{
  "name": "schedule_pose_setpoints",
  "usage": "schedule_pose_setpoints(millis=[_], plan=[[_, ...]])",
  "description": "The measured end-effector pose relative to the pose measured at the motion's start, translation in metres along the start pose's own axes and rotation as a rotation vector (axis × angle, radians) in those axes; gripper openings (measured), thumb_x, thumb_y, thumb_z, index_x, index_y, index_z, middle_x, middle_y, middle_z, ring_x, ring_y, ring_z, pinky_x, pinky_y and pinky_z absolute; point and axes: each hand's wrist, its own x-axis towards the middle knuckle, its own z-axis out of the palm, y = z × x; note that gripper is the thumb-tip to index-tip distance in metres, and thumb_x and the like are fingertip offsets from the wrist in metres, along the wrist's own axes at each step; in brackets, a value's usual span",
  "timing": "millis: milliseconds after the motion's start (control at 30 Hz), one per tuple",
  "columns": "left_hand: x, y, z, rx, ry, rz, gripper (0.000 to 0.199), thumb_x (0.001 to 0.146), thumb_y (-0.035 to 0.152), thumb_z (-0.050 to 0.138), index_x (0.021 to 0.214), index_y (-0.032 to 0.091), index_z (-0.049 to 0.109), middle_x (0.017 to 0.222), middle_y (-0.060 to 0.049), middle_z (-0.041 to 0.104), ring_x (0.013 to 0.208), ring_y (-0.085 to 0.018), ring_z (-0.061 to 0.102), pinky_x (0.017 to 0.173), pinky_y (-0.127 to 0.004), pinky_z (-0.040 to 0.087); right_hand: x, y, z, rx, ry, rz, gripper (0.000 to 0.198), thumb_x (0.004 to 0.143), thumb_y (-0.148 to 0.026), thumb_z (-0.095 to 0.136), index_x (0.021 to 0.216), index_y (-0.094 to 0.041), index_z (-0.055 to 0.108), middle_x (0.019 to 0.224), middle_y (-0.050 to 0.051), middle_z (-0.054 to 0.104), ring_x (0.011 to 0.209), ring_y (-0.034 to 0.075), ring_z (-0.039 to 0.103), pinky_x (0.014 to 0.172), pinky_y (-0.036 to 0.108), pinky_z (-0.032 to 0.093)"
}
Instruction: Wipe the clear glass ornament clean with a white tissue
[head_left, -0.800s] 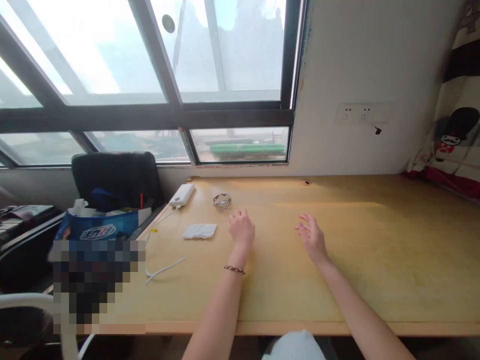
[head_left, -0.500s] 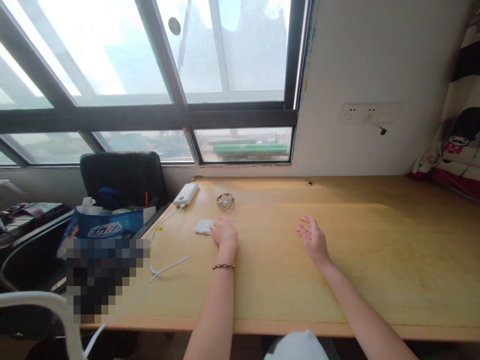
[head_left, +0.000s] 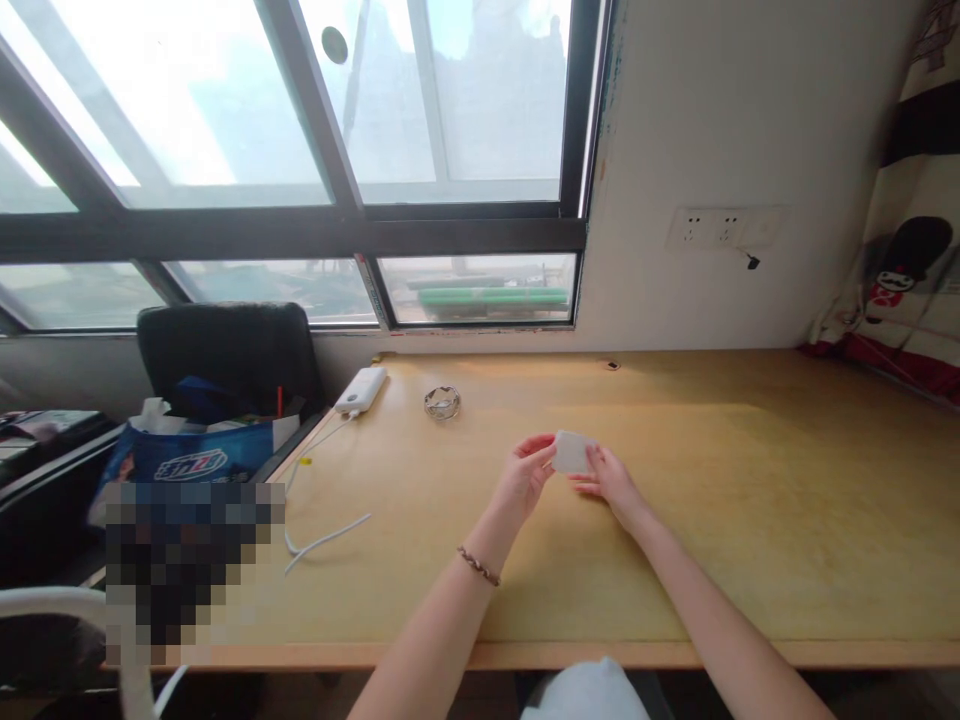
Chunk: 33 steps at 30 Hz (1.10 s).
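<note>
A small white square that looks like a folded tissue (head_left: 571, 453) is held up above the desk, between my two hands. My left hand (head_left: 525, 475), with a braided bracelet (head_left: 478, 566) on its wrist, pinches the left edge between thumb and fingers. On the opposite side, my right hand (head_left: 611, 483) grips the right edge, thumb in front and fingers partly behind and below.
On the wooden desk (head_left: 750, 520), a silvery ring-shaped object (head_left: 442, 402) lies near the back left. Beside it is a white power bank (head_left: 361, 390) with a white cable (head_left: 330, 540). A blue bag (head_left: 199, 452) rests on a black chair (head_left: 229, 345) left of the desk.
My left hand has lifted the folded tissue off the desk and carried it right. My right hand has come in slightly left and taken its other edge.
</note>
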Motion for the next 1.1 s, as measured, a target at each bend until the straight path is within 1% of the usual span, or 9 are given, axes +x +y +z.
schedule_pose_setpoints(millis=[100,167,300,467,600,667,733,867,1100], plan=[[-0.008,-0.009,0.007,-0.136,-0.009,-0.078,0.027,0.054,0.016,0.070,0.079,0.014,0.060,0.081,-0.006,0.062,0.074,-0.016,0.059,0.071,-0.029,0.045,-0.001,-0.003,0.001,0.205,-0.058,0.067,0.037,0.070,-0.046,0.056,0.094,-0.018,0.055,0.090,0.007,0.064,0.070,0.017,0.062,0.057,0.028,0.051],[-0.008,-0.012,0.005,-0.128,0.004,-0.108,0.030,0.053,0.016,0.069,0.081,0.013,0.059,0.080,-0.008,0.062,0.076,-0.017,0.059,0.069,-0.030,0.046,-0.001,-0.005,-0.002,0.216,0.039,0.027,0.034,0.065,-0.041,0.063,0.087,-0.016,0.057,0.083,0.006,0.065,0.066,0.015,0.061,0.053,0.023,0.050],[-0.003,-0.015,-0.002,-0.047,0.029,-0.139,0.029,0.061,0.030,0.063,0.084,0.014,0.058,0.083,-0.009,0.060,0.075,-0.018,0.058,0.060,-0.029,0.047,0.003,-0.004,-0.010,0.128,0.225,-0.039,0.034,0.057,-0.037,0.068,0.081,-0.016,0.057,0.074,0.004,0.065,0.058,0.015,0.059,0.047,0.022,0.047],[-0.004,-0.026,-0.002,0.302,0.030,-0.187,0.026,0.057,0.032,0.067,0.069,0.012,0.058,0.066,-0.005,0.059,0.056,-0.011,0.055,0.049,-0.020,0.042,0.006,0.000,-0.014,-0.089,0.337,-0.179,0.044,0.056,-0.042,0.067,0.090,-0.016,0.057,0.077,0.005,0.065,0.061,0.018,0.059,0.045,0.024,0.046],[-0.005,-0.029,0.000,0.316,0.065,-0.052,0.026,0.058,0.034,0.065,0.068,0.012,0.056,0.063,-0.003,0.059,0.057,-0.011,0.055,0.055,-0.023,0.045,0.007,0.001,-0.015,-0.130,0.443,-0.223,0.049,0.059,-0.044,0.064,0.098,-0.018,0.052,0.076,0.003,0.062,0.055,0.014,0.056,0.042,0.022,0.044],[-0.004,-0.028,0.000,0.290,0.112,0.032,0.025,0.061,0.034,0.064,0.069,0.012,0.056,0.064,-0.003,0.059,0.060,-0.011,0.055,0.059,-0.025,0.046,0.006,0.000,-0.014,-0.117,0.416,-0.209,0.039,0.063,-0.045,0.061,0.089,-0.017,0.054,0.062,-0.001,0.057,0.044,0.010,0.050,0.039,0.020,0.042],[-0.003,-0.027,-0.001,0.282,0.166,0.078,0.024,0.061,0.033,0.063,0.069,0.012,0.054,0.063,-0.002,0.058,0.060,-0.011,0.055,0.061,-0.025,0.046,0.004,-0.001,-0.012,-0.101,0.306,-0.230,0.030,0.067,-0.044,0.058,0.078,-0.016,0.056,0.051,-0.004,0.050,0.040,0.008,0.045,0.038,0.019,0.040],[-0.003,-0.029,-0.001,0.227,0.197,0.075,0.025,0.056,0.030,0.067,0.067,0.014,0.050,0.062,-0.001,0.057,0.059,-0.011,0.055,0.061,-0.027,0.047,-0.001,-0.001,-0.006,-0.066,0.098,-0.224,0.027,0.067,-0.041,0.059,0.072,-0.015,0.059,0.052,-0.002,0.053,0.044,0.009,0.048,0.043,0.021,0.042],[-0.007,-0.034,-0.001,0.158,0.136,0.052,0.026,0.056,0.030,0.068,0.064,0.014,0.048,0.061,0.000,0.055,0.059,-0.010,0.055,0.063,-0.026,0.045,0.000,-0.001,-0.007,-0.026,0.130,-0.174,0.028,0.063,-0.038,0.064,0.076,-0.014,0.060,0.063,0.002,0.060,0.052,0.010,0.052,0.048,0.021,0.043]])
